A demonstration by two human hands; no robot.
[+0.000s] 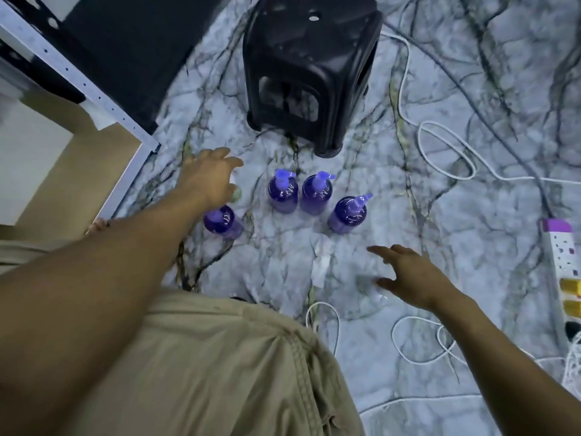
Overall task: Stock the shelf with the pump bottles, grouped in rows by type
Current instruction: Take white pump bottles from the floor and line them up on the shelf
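Pump bottles [283, 193], four purple ones, stand on the floor [408, 215] near the black stool [311, 67]; left hand [207, 180] and right hand [412, 278] hover, fingers spread, gripping nothing.

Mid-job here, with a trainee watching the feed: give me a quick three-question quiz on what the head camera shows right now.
1. How many purple pump bottles stand on the floor?
2. True or false: the right hand grips one of those bottles.
3. What stands just beyond the bottles? A) a black stool B) a red bucket C) a cardboard box

Key: 1) four; 2) false, its fingers are spread and clear of the purple bottles; 3) A.
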